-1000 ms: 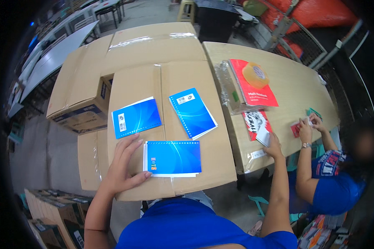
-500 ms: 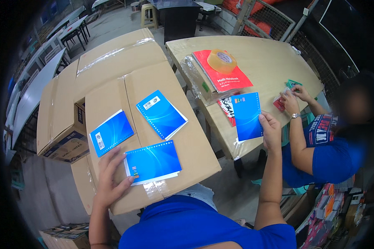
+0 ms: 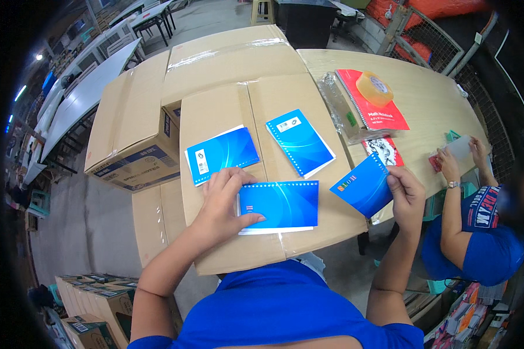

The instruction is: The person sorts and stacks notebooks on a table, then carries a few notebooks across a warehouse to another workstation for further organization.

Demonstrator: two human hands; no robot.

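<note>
Three small piles of blue punched notebook covers with white sheets beneath lie on a big cardboard box: a far left pile, a far right pile and a near pile. My left hand lies over the left end of the near pile, thumb stretched across the top cover and apart from the fingers. Between thumb and fingers, my right hand grips a single blue notebook cover. It is tilted and held up over the box's right edge.
A wooden table adjoins on the right, bearing a red spiral notebook with a tape roll on top. A co-worker's hands handle a small red item and a clear sheet there. More boxes stand on the floor, lower left.
My right hand has brought its cover in from over the wooden table toward the box and tilted it. My left hand has slid further over the near pile. The whole view has shifted.
</note>
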